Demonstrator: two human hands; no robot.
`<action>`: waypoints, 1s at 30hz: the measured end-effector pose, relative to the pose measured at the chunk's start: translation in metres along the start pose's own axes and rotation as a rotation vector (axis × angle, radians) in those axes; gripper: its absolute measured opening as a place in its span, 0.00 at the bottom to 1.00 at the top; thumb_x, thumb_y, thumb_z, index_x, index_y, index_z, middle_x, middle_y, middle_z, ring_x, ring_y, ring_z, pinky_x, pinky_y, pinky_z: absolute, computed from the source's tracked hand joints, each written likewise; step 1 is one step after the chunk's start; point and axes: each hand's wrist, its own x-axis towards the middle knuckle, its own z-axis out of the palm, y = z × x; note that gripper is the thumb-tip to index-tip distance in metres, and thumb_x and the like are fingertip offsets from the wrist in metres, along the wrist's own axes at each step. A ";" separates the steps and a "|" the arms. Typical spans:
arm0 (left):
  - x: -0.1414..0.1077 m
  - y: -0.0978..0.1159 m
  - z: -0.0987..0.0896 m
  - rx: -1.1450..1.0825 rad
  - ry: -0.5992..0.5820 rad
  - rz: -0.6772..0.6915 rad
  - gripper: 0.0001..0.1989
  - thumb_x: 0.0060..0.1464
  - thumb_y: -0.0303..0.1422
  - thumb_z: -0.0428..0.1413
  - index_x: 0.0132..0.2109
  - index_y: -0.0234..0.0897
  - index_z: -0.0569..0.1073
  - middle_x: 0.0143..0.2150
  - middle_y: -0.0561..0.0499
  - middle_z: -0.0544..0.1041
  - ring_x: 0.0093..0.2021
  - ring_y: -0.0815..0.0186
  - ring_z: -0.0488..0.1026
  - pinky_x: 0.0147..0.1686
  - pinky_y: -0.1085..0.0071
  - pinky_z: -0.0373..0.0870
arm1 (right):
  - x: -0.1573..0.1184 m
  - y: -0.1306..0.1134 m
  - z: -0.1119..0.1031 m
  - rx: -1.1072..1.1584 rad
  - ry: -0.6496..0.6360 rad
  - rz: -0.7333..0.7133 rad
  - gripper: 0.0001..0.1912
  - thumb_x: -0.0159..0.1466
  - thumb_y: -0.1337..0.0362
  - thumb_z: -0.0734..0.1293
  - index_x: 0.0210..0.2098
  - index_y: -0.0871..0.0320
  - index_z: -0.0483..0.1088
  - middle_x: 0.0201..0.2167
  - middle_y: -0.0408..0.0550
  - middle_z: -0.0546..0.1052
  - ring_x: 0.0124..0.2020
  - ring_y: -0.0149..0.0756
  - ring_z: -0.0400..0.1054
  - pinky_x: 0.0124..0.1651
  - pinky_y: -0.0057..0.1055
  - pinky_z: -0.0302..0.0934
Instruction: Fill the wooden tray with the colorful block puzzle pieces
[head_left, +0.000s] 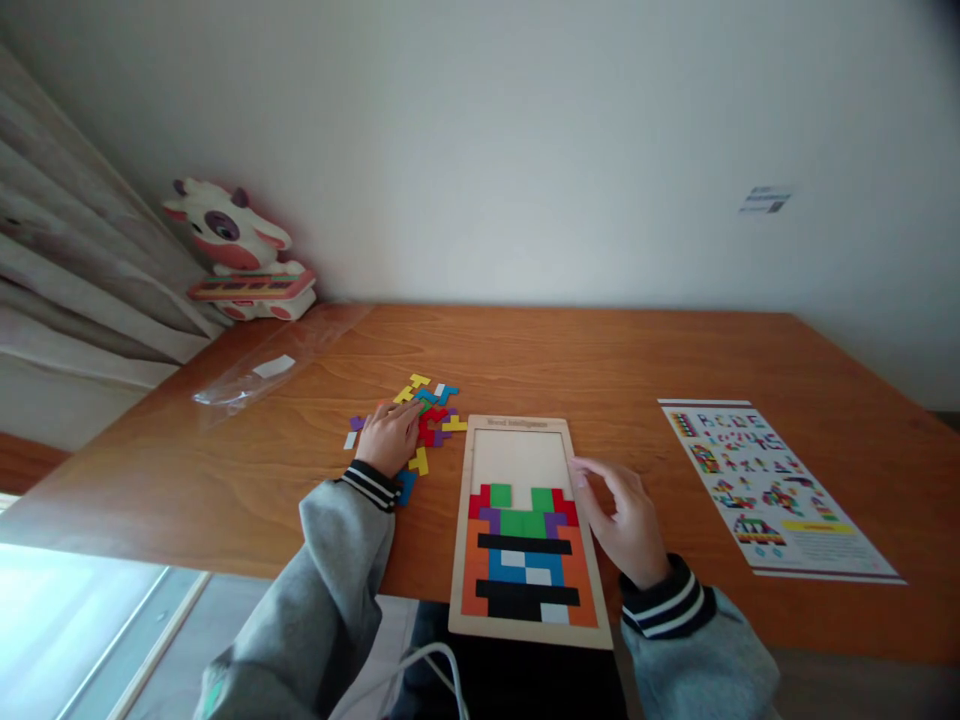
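My left hand (390,436) rests over a loose pile of coloured puzzle pieces (435,436), fingers stretched across them; its palm side is hidden. To the right of the pile lies a wooden puzzle board (517,423), partly overhanging the table's front edge. Orange, black, blue, white, purple, green and red pieces fill its lower part, and bare pale wood shows at the top. Along the board's right rim is my right hand (621,510), index finger bent at the frame and thumb apart from it. I see nothing between those fingers.
A printed pattern sheet (757,480) lies on the table (622,360) at the right. A clear plastic bag (247,380) is at the left, before a cow-shaped toy keyboard (255,285). A white cable (442,652) hangs below the table's front edge.
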 end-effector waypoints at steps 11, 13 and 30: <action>-0.005 -0.008 0.008 -0.042 0.065 -0.047 0.17 0.64 0.44 0.52 0.43 0.41 0.82 0.48 0.45 0.82 0.48 0.54 0.79 0.53 0.56 0.73 | -0.001 -0.002 0.000 0.016 -0.012 0.044 0.09 0.69 0.64 0.63 0.47 0.52 0.71 0.42 0.50 0.82 0.43 0.45 0.77 0.47 0.44 0.69; -0.003 -0.007 0.008 -0.055 0.081 -0.046 0.17 0.63 0.44 0.53 0.41 0.41 0.83 0.49 0.44 0.82 0.48 0.53 0.79 0.53 0.55 0.73 | 0.000 -0.002 0.000 0.020 -0.017 0.041 0.09 0.69 0.64 0.63 0.48 0.52 0.71 0.42 0.49 0.82 0.42 0.44 0.77 0.47 0.44 0.69; -0.005 0.000 0.006 -0.195 0.125 -0.012 0.13 0.61 0.42 0.58 0.47 0.40 0.79 0.46 0.48 0.83 0.45 0.60 0.81 0.48 0.66 0.78 | -0.001 -0.002 0.000 0.080 -0.010 0.027 0.10 0.68 0.67 0.64 0.48 0.52 0.71 0.41 0.49 0.81 0.41 0.41 0.76 0.46 0.41 0.69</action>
